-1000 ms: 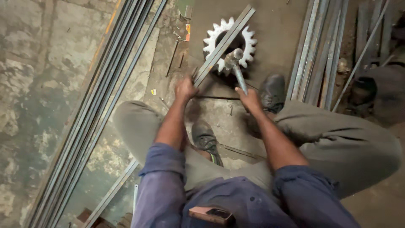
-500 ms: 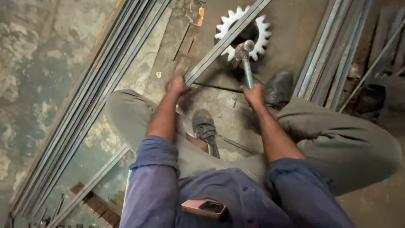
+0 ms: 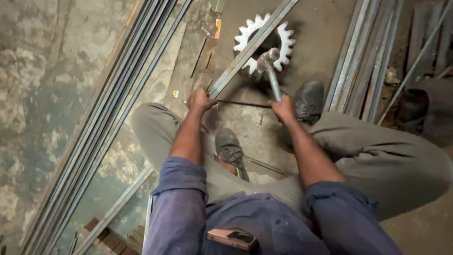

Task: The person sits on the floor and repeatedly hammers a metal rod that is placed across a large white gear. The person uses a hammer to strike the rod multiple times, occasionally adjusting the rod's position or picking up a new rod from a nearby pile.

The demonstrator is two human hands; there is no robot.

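Taking the toothed white gear wheel [image 3: 264, 42] on the floor [image 3: 47, 94] as the marker: far to its left a long bundle of metal rods [image 3: 118, 94] runs slantwise across the stained concrete. Nearer, below and left of the gear, the person's left hand [image 3: 200, 100] is closed around the lower end of a flat steel bar [image 3: 252, 47], which slants up across the face of the gear and on past its upper right edge. Straight under the gear a thin dark rod [image 3: 240, 104] lies crosswise on the floor between the two hands. Just below the gear's lower rim sits the head of a hammer [image 3: 270, 71], its handle coming down into the right hand [image 3: 283, 107], which is clenched tight on it. The hammer head is right at the bar where it crosses the gear; whether it touches I cannot tell. Right of the gear, a dark shoe [image 3: 309, 99] rests by more steel strips [image 3: 363, 61].
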